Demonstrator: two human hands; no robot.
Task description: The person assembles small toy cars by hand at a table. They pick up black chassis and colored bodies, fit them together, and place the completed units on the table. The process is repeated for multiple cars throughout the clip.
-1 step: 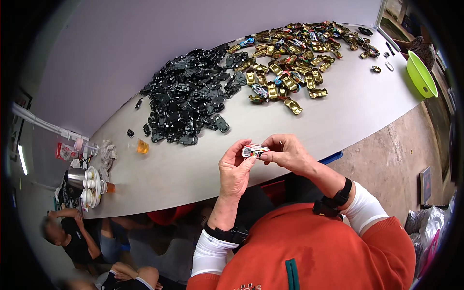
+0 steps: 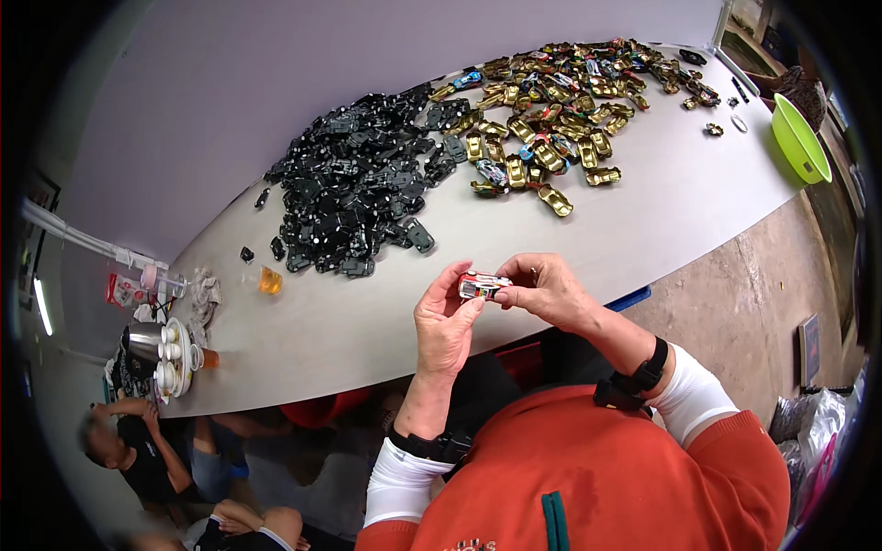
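A small white toy car (image 2: 480, 286) with red and dark markings is held up between my two hands, over the table's near edge. My left hand (image 2: 444, 317) is closed on one end, thumb against the near side and fingers behind. At the other end my right hand (image 2: 547, 292) pinches it with thumb and forefinger. Beyond them lies a pile of gold and coloured toy car bodies (image 2: 551, 156). Farther left is a larger heap of black toy car bases (image 2: 349, 188), with a few strays at its edge.
The pale table (image 2: 643, 207) curves round in front of me. A green basin (image 2: 801, 142) sits at its right end. To the left stand a cup of amber drink (image 2: 269, 280), a tray of white cups (image 2: 191, 356) and a crumpled cloth (image 2: 204, 298). Other people (image 2: 152, 450) sit at the lower left.
The toy car has tipped slightly between my fingers, showing more of its red side. My hands stay in nearly the same place.
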